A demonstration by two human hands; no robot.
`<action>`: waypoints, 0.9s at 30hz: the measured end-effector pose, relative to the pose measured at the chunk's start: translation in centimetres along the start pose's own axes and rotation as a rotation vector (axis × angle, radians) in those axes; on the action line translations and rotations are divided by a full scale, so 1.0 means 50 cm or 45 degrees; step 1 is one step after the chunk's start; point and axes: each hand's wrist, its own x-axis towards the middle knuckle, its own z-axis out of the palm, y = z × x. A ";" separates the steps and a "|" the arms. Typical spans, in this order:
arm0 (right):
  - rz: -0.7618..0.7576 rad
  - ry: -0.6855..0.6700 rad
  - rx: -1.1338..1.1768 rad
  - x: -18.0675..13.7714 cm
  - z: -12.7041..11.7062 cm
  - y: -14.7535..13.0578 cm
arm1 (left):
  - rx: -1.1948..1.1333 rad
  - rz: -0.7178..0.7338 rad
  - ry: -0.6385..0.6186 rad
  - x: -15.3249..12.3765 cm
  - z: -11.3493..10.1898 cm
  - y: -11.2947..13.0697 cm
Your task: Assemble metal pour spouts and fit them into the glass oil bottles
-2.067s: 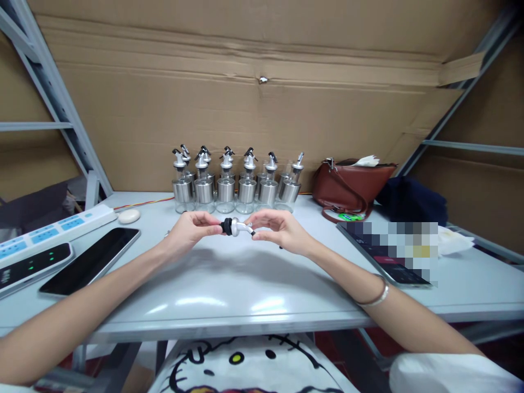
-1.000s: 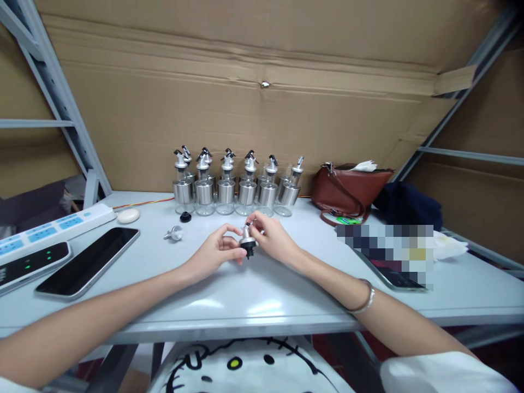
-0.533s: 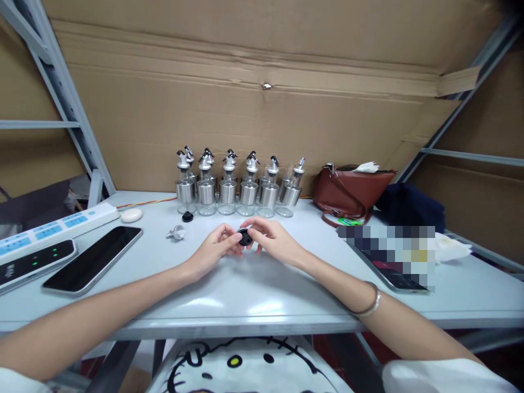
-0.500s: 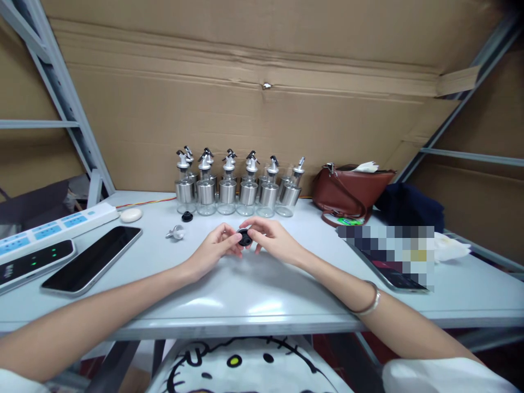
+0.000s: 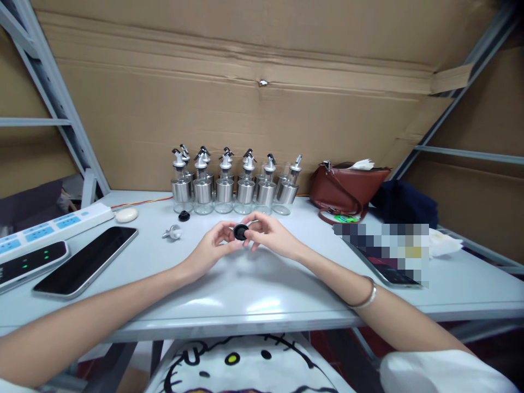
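Between my hands, above the table, is a small round black stopper (image 5: 240,232), its hollow ringed side turned toward me. My right hand (image 5: 273,237) grips its right edge with thumb and fingers. On its left, the curled fingers of my left hand (image 5: 210,246) press against the rim, the thumb just below. A second black stopper (image 5: 184,216) lies on the table to the left, and closer to me is a clear and silver pourer piece (image 5: 173,233). Behind stand glass bottles with steel sleeves (image 5: 225,192), several topped with pourer spouts (image 5: 249,158).
At left are a power strip (image 5: 61,224), a white oval case (image 5: 126,215), a black phone (image 5: 88,262) and a device with green lights (image 5: 33,265). To the right are a brown bag (image 5: 347,188), another phone (image 5: 388,267), partly blurred, and white tissue (image 5: 444,244). Cardboard (image 5: 262,120) closes the back.
The black stopper has tilted so that more of its hollow side faces me. My left thumb has slid down off it. The whole view has shifted slightly.
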 end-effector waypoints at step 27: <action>-0.008 -0.107 -0.115 -0.013 0.012 0.006 | 0.067 0.057 -0.051 -0.006 -0.001 -0.004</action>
